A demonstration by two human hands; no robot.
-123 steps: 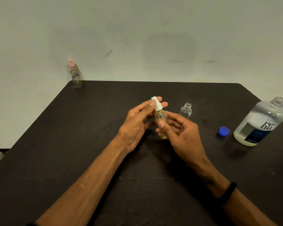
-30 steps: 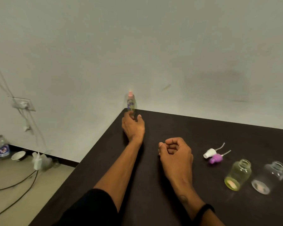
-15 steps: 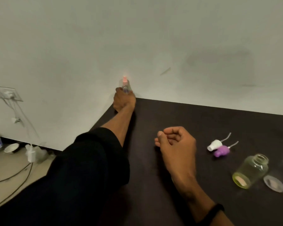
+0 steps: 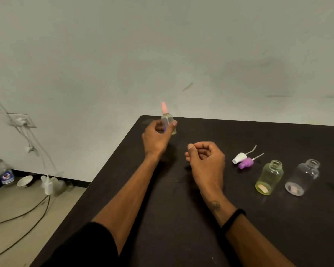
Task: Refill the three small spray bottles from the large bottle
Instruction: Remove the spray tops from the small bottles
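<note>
The left hand (image 4: 156, 138) grips the pink-capped spray bottle (image 4: 167, 120) near the far left corner of the desk (image 4: 181, 228), its cap on. The right hand (image 4: 206, 160) is loosely curled and holds nothing. Two small bottles — the yellowish bottle (image 4: 269, 177) and the clear bottle (image 4: 302, 177) — stand uncapped toward the right edge, the white sprayer head (image 4: 239, 158) and the purple sprayer head (image 4: 245, 163) lying beside them. The large bottle is not visible, so I judge the refilling mostly remains.

The left hand (image 4: 156, 139) grips a pink-capped spray bottle (image 4: 167, 120) upright above the far left corner of the dark surface (image 4: 181, 218). The right hand (image 4: 206, 160) is loosely curled and holds nothing. To its right lie a white spray head (image 4: 239, 158) touching a purple spray head (image 4: 245, 163), then an uncapped yellow bottle (image 4: 270, 177) and an uncapped clear bottle (image 4: 303, 177).
</note>
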